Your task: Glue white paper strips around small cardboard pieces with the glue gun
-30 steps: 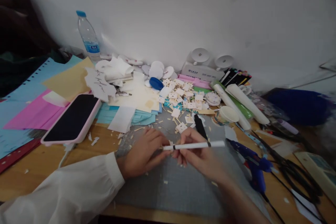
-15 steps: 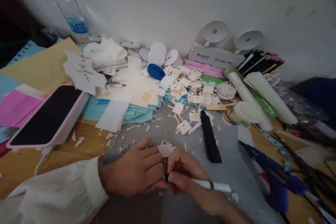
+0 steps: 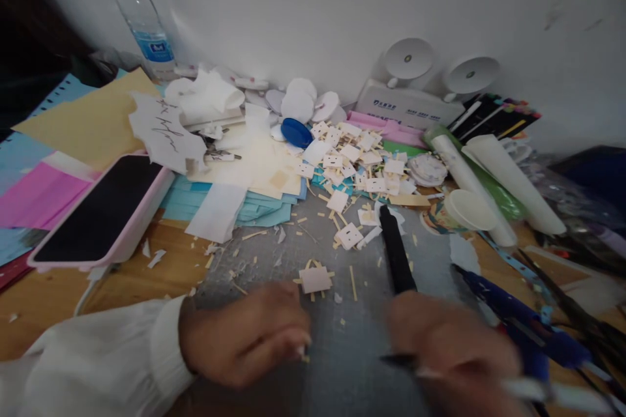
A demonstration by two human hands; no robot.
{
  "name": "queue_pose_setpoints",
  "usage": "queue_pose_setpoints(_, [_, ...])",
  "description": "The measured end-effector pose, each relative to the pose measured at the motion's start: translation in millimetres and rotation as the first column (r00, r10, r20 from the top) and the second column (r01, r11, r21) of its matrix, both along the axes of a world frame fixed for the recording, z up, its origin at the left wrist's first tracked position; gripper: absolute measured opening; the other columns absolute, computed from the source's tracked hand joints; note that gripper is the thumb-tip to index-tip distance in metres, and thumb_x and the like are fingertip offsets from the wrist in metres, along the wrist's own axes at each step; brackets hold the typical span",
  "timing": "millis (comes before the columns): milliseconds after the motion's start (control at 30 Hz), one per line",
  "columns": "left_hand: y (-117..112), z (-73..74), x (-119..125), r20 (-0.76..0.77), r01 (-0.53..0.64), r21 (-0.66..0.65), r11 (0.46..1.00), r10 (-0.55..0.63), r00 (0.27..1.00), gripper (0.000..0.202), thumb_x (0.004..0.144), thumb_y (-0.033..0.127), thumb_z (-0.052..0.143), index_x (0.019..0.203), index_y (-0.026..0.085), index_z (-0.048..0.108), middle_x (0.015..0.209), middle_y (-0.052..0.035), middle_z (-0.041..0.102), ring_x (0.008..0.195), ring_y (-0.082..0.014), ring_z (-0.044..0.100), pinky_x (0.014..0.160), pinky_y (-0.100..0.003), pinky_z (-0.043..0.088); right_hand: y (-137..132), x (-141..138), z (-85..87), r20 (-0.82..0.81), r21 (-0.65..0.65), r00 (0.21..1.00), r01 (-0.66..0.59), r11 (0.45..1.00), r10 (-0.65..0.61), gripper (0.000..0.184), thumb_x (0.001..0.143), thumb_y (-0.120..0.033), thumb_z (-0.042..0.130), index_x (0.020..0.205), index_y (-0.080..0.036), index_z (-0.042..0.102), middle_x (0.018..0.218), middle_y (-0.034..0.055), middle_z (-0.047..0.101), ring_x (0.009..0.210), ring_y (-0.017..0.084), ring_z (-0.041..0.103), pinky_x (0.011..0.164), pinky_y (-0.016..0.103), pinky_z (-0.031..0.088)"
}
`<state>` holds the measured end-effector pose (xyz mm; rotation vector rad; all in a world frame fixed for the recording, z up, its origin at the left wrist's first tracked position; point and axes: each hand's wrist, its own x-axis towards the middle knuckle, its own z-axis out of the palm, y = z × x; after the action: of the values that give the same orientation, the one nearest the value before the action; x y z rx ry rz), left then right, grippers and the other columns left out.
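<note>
Nearby, a black tool (image 3: 397,253) and a blue glue gun (image 3: 521,319) crowd the right hand (image 3: 454,339), its fingers closed round a white pen (image 3: 560,395), while the left hand (image 3: 249,335), fingers curled, contents unclear, rests beside a paper figure (image 3: 315,279) on the grey mat (image 3: 345,365).

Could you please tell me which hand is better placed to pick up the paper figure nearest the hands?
Probably the left: the left hand is close by the paper figure, while the blurred right hand is farther off and holds a white pen. Whether the left hand holds something small is unclear.
</note>
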<state>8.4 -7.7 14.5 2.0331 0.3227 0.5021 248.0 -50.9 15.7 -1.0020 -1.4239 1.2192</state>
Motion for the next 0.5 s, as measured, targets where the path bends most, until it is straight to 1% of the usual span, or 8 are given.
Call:
queue_pose_setpoints(67, [2, 0.0, -5, -0.029, -0.102, -0.178, 0.979, 0.099, 0.995, 0.045, 0.099, 0.045, 0.012, 0.066, 0.021, 0.033, 0.061, 0.0004, 0.043, 0.060, -0.0150, 0.043, 0.063, -0.029, 0.040, 3, 5, 4.7, -0.221, 0.054, 0.964, 0.164, 0.985, -0.148, 0.022, 0.085, -0.042, 0.058, 0.067, -0.029, 0.055, 0.043, -0.0036, 0.046, 0.040, 0.014, 0.041, 0.046, 0.030, 0.038])
queue_pose_setpoints(100, [3, -0.2, -7, -0.053, -0.150, -0.240, 0.959, 0.142, 0.988, 0.045, 0.099, 0.045, 0.014, 0.066, 0.020, 0.033, 0.062, 0.0011, 0.041, 0.059, -0.0141, 0.041, 0.060, -0.028, 0.038, 5, 4, 4.3, -0.293, 0.012, 0.936, 0.205, 0.979, -0.193, 0.016, 0.083, -0.036, 0.061, 0.070, -0.028, 0.055, 0.044, -0.0035, 0.046, 0.041, 0.013, 0.041, 0.043, 0.028, 0.035])
queue_pose_setpoints(133, [3, -0.7, -8, -0.077, -0.199, -0.284, 0.938, 0.184, 0.980, 0.045, 0.099, 0.045, 0.016, 0.066, 0.020, 0.033, 0.063, 0.0016, 0.040, 0.059, -0.0133, 0.040, 0.059, -0.027, 0.037, 8, 0, 1.5, -0.317, -0.059, 0.920, 0.221, 0.973, -0.228, 0.013, 0.081, -0.034, 0.064, 0.074, -0.028, 0.056, 0.049, -0.0032, 0.049, 0.043, 0.013, 0.041, 0.041, 0.026, 0.032])
queue_pose_setpoints(167, [3, -1.3, -8, -0.095, -0.241, -0.304, 0.922, 0.222, 0.970, 0.044, 0.099, 0.044, 0.017, 0.066, 0.020, 0.034, 0.063, 0.0020, 0.038, 0.058, -0.0128, 0.038, 0.058, -0.027, 0.036, 11, -6, -3.3, -0.337, -0.116, 0.915, 0.193, 0.974, -0.221, 0.011, 0.080, -0.034, 0.065, 0.078, -0.027, 0.056, 0.053, -0.0033, 0.051, 0.043, 0.012, 0.041, 0.038, 0.023, 0.028])
queue_pose_setpoints(200, [3, -2.0, -8, -0.105, -0.280, -0.309, 0.909, 0.260, 0.960, 0.043, 0.099, 0.042, 0.018, 0.066, 0.020, 0.034, 0.064, 0.0022, 0.038, 0.058, -0.0125, 0.038, 0.057, -0.026, 0.035, 13, -12, -9.5, -0.321, -0.173, 0.930, 0.127, 0.977, -0.178, 0.011, 0.082, -0.035, 0.064, 0.081, -0.027, 0.056, 0.056, -0.0033, 0.053, 0.043, 0.011, 0.042, 0.038, 0.021, 0.028])
queue_pose_setpoints(300, [5, -3.9, -9, -0.089, -0.379, -0.224, 0.898, 0.368, 0.925, 0.034, 0.098, 0.036, 0.025, 0.073, 0.019, 0.040, 0.068, 0.0015, 0.042, 0.063, -0.0133, 0.041, 0.060, -0.026, 0.037, 18, -30, -28.9, -0.246, -0.212, 0.968, -0.008, 0.977, -0.046, 0.011, 0.086, -0.034, 0.060, 0.085, -0.024, 0.056, 0.063, -0.0022, 0.057, 0.051, 0.011, 0.048, 0.044, 0.020, 0.034])
queue_pose_setpoints(400, [10, -6.0, -9, -0.120, -0.485, -0.019, 0.874, 0.479, 0.869, 0.018, 0.088, 0.036, 0.050, 0.085, 0.019, 0.045, 0.080, -0.0015, 0.051, 0.073, -0.0164, 0.048, 0.067, -0.029, 0.040, 20, -37, -38.3, -0.152, -0.205, 0.986, 0.030, 0.978, -0.062, 0.012, 0.083, -0.031, 0.064, 0.085, -0.023, 0.055, 0.068, -0.0030, 0.055, 0.056, 0.009, 0.046, 0.049, 0.019, 0.035])
queue_pose_setpoints(500, [14, -10.4, -4, -0.244, -0.507, 0.175, 0.844, 0.536, 0.808, 0.033, 0.073, 0.038, 0.069, 0.093, 0.019, 0.050, 0.090, -0.0051, 0.056, 0.083, -0.0221, 0.052, 0.074, -0.035, 0.042, 22, -38, -38.3, -0.104, -0.254, 0.991, 0.055, 0.966, -0.084, 0.015, 0.080, -0.029, 0.067, 0.085, -0.023, 0.054, 0.070, -0.0042, 0.052, 0.056, 0.008, 0.042, 0.049, 0.018, 0.032])
